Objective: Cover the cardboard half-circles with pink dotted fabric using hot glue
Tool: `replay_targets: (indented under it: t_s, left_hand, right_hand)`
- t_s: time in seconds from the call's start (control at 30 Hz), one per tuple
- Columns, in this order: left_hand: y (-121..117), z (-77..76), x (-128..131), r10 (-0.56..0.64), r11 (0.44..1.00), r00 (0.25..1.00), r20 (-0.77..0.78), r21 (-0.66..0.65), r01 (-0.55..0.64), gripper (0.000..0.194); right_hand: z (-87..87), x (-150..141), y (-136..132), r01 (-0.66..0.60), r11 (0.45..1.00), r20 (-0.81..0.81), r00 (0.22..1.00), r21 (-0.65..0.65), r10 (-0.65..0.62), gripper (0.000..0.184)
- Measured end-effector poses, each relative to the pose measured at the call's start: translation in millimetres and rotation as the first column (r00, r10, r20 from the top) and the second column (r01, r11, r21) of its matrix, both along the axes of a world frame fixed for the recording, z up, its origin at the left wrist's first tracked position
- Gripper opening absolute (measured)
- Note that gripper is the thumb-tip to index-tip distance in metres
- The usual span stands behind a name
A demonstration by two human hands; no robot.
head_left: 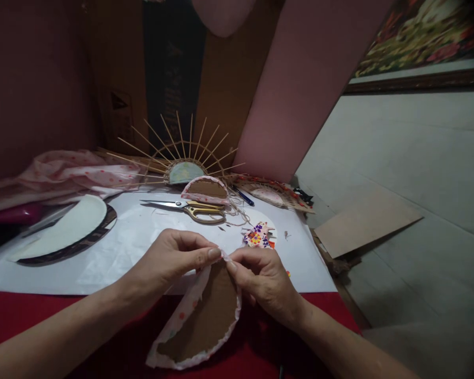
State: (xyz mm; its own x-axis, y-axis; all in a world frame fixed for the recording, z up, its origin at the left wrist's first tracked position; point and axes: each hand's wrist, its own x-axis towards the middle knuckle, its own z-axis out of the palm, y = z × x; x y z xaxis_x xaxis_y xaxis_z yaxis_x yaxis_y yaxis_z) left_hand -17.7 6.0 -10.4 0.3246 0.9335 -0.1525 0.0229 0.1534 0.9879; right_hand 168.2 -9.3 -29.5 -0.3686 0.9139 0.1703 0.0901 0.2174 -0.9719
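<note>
Between my hands hangs a half-round piece of brown cardboard (211, 316), its edge wrapped in pale pink dotted fabric (183, 315). My left hand (181, 255) pinches the fabric at the top corner, thumb and forefinger pressed together. Right beside it, my right hand (263, 273) pinches the same corner, its other fingers curled. The piece tilts down toward the lower left over a red cloth. Beyond my hands lie gold-handled scissors (205, 212) and a similar fabric-edged half-round piece (206, 188). Small flower-patterned scraps (258, 235) are just past my right hand.
A fan frame of thin sticks (185, 171) stands at the back. White half-moon card (71, 223) lies on the left, with crumpled pink dotted fabric (79, 173) behind. A blue pen (245, 198) and another fan (268, 195) are at back right. White sheeting (130, 252) covers the table.
</note>
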Motion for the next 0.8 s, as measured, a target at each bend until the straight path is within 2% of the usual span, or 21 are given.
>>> replay_targets:
  t_s: [0.13,0.27,0.33,0.47,0.57,0.63,0.8]
  left_hand:
    - [-2.7,3.1,4.4,0.053,0.999,0.998,-0.038,0.009,-0.053,0.024]
    - [-4.9,3.2,7.1,0.069,0.990,0.995,-0.068,0.124,-0.061,0.025]
    - [-5.7,2.4,7.3,0.071,0.988,0.995,-0.069,0.140,-0.061,0.025]
    - [-5.5,1.3,6.5,0.056,0.998,0.998,0.028,0.029,-0.056,0.030]
    - [-3.8,-0.7,4.5,-0.031,0.991,0.985,0.172,-0.119,0.052,0.029]
    - [-2.2,-3.3,2.6,-0.063,0.978,0.976,0.210,-0.180,0.102,0.023]
    - [2.4,-9.4,0.6,-0.064,0.988,0.984,0.167,-0.130,0.086,0.023]
  right_hand:
    - [-1.1,0.0,-0.1,0.026,0.998,0.056,0.998,0.061,-0.029,0.027]
    - [-3.1,-1.2,-0.2,0.047,0.995,0.099,0.994,0.084,-0.055,0.028]
    - [-3.1,-2.3,-0.7,0.052,0.996,0.092,0.994,0.066,-0.058,0.027]
    - [-0.2,-4.1,-1.4,0.054,0.997,0.009,0.999,-0.063,-0.054,0.029]
    - [1.9,-3.8,-0.6,0.049,0.991,-0.051,0.997,-0.124,-0.056,0.030]
    - [2.3,-3.0,0.1,0.052,0.989,-0.076,0.995,-0.137,-0.063,0.030]
    - [1.4,-1.1,-0.2,0.076,0.992,-0.075,0.994,-0.099,-0.083,0.030]
